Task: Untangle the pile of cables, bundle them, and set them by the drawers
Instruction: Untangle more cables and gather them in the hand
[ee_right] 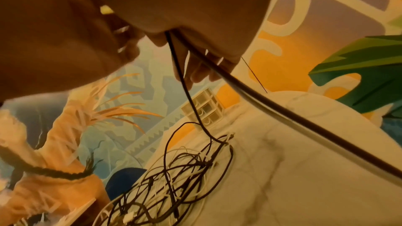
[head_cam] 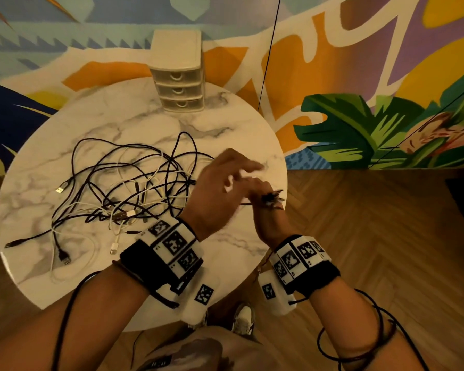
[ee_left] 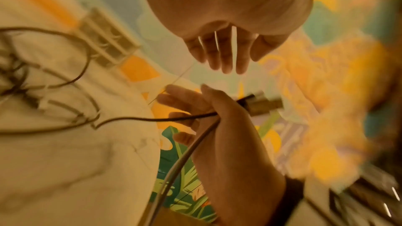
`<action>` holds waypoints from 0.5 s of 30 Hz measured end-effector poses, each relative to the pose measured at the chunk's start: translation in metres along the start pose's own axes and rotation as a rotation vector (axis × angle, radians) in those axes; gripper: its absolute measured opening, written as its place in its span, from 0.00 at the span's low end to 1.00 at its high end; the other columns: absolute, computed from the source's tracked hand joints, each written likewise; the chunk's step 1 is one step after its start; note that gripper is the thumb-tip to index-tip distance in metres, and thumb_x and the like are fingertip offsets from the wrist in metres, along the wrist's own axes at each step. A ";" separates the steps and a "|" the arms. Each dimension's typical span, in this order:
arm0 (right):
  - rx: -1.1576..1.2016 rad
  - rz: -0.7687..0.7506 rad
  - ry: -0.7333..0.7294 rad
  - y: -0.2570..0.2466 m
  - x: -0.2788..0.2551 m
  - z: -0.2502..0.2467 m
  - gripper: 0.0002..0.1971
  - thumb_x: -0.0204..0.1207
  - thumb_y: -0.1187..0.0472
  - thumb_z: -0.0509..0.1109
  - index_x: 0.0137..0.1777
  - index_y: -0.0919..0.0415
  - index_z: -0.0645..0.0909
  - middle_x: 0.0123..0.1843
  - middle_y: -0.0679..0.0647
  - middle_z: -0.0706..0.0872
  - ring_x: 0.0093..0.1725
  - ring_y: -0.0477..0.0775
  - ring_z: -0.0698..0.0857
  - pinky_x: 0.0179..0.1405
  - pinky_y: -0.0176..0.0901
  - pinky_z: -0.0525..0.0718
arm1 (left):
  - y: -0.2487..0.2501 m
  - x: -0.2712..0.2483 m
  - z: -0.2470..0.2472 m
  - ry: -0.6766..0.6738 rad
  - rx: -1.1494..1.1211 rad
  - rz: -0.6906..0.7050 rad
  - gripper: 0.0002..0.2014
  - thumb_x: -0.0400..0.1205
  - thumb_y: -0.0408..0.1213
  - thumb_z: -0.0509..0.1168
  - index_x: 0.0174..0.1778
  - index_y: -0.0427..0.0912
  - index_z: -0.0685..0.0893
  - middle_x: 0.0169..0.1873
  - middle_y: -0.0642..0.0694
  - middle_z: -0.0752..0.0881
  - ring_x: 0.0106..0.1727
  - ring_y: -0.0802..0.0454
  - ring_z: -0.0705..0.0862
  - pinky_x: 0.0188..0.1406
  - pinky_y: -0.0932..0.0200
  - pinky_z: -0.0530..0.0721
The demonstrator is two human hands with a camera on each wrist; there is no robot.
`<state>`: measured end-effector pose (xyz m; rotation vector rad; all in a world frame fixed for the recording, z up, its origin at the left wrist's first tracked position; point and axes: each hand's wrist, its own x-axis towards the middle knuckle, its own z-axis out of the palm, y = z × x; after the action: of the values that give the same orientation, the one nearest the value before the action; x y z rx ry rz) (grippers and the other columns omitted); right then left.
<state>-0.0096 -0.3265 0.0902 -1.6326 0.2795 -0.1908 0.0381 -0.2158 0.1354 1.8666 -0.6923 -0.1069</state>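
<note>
A tangled pile of black and white cables (head_cam: 123, 194) lies on the round marble table (head_cam: 225, 124); in the right wrist view the pile (ee_right: 174, 178) sits below the hand. My right hand (head_cam: 265, 195) grips one black cable (ee_left: 152, 119) near its USB plug (ee_left: 261, 104), at the table's right edge. That cable (ee_right: 189, 95) runs from the fist down into the pile. My left hand (head_cam: 233, 172) hovers just above the right one, and in the left wrist view my left hand (ee_left: 222, 54) has straight fingers holding nothing. The small three-drawer unit (head_cam: 178, 76) stands at the table's far edge.
Several loose plugs (head_cam: 60, 189) stick out of the pile on its left and near sides. Bare marble lies between the pile and the drawers. A painted wall stands behind the table, and wooden floor (head_cam: 373, 250) lies to the right. A thin black cord (head_cam: 269, 54) hangs by the wall.
</note>
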 end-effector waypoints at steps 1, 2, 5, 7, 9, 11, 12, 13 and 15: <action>0.018 0.008 0.031 0.005 0.002 -0.002 0.15 0.82 0.52 0.55 0.41 0.39 0.82 0.44 0.48 0.84 0.47 0.42 0.81 0.56 0.34 0.77 | -0.006 0.005 -0.001 0.055 -0.074 -0.090 0.15 0.73 0.35 0.61 0.54 0.46 0.85 0.47 0.48 0.82 0.39 0.58 0.78 0.37 0.67 0.77; 0.034 0.038 0.074 0.003 0.002 -0.004 0.20 0.83 0.49 0.54 0.34 0.44 0.84 0.40 0.53 0.85 0.44 0.43 0.81 0.55 0.31 0.75 | -0.012 0.008 -0.002 0.054 -0.146 -0.181 0.18 0.72 0.31 0.61 0.56 0.46 0.84 0.49 0.46 0.83 0.35 0.57 0.76 0.35 0.68 0.76; 0.098 0.092 0.110 -0.003 0.005 -0.008 0.33 0.80 0.38 0.57 0.14 0.53 0.73 0.23 0.64 0.79 0.31 0.55 0.83 0.51 0.43 0.79 | -0.032 0.005 0.006 -0.226 -0.174 -0.437 0.23 0.74 0.20 0.59 0.61 0.44 0.81 0.45 0.49 0.85 0.31 0.60 0.78 0.30 0.67 0.77; 0.126 0.130 0.085 -0.011 0.006 -0.007 0.34 0.77 0.36 0.60 0.12 0.54 0.70 0.17 0.60 0.73 0.25 0.59 0.79 0.46 0.55 0.82 | -0.047 -0.007 0.017 -0.421 -0.106 -0.543 0.19 0.76 0.20 0.61 0.58 0.44 0.81 0.36 0.53 0.84 0.32 0.58 0.80 0.34 0.61 0.80; 0.178 0.184 0.017 -0.016 0.006 -0.009 0.32 0.81 0.41 0.58 0.19 0.57 0.81 0.14 0.56 0.71 0.21 0.58 0.72 0.35 0.50 0.80 | -0.061 -0.019 0.029 -0.485 -0.044 -0.571 0.14 0.77 0.25 0.65 0.54 0.46 0.80 0.37 0.54 0.82 0.36 0.55 0.80 0.37 0.60 0.80; 0.290 0.238 -0.090 -0.015 0.005 -0.011 0.28 0.84 0.44 0.52 0.42 0.61 0.90 0.13 0.52 0.65 0.18 0.54 0.66 0.29 0.44 0.78 | -0.078 -0.028 0.033 -0.461 0.057 -0.583 0.11 0.78 0.29 0.67 0.54 0.46 0.80 0.44 0.54 0.81 0.40 0.55 0.80 0.35 0.69 0.77; 0.349 0.251 -0.132 -0.015 0.003 -0.013 0.27 0.86 0.47 0.50 0.53 0.63 0.88 0.14 0.52 0.64 0.17 0.53 0.65 0.29 0.44 0.80 | -0.087 -0.032 0.033 -0.429 0.113 -0.579 0.10 0.78 0.31 0.68 0.54 0.45 0.81 0.47 0.53 0.81 0.42 0.56 0.80 0.35 0.73 0.76; 0.401 0.264 -0.160 -0.014 0.002 -0.016 0.28 0.86 0.48 0.47 0.59 0.64 0.85 0.14 0.53 0.64 0.17 0.54 0.68 0.30 0.44 0.81 | -0.094 -0.035 0.031 -0.396 0.163 -0.570 0.09 0.79 0.33 0.68 0.54 0.44 0.82 0.48 0.53 0.81 0.43 0.57 0.80 0.35 0.76 0.75; 0.443 0.290 -0.205 -0.011 0.003 -0.021 0.33 0.86 0.48 0.41 0.59 0.67 0.85 0.16 0.59 0.69 0.22 0.59 0.77 0.34 0.42 0.83 | -0.109 -0.039 0.029 -0.344 0.215 -0.556 0.07 0.79 0.37 0.68 0.52 0.41 0.84 0.48 0.50 0.81 0.47 0.56 0.81 0.39 0.72 0.77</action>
<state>-0.0123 -0.3468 0.1032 -1.1465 0.2897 0.1301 0.0395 -0.1936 0.0182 2.2331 -0.4019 -0.7506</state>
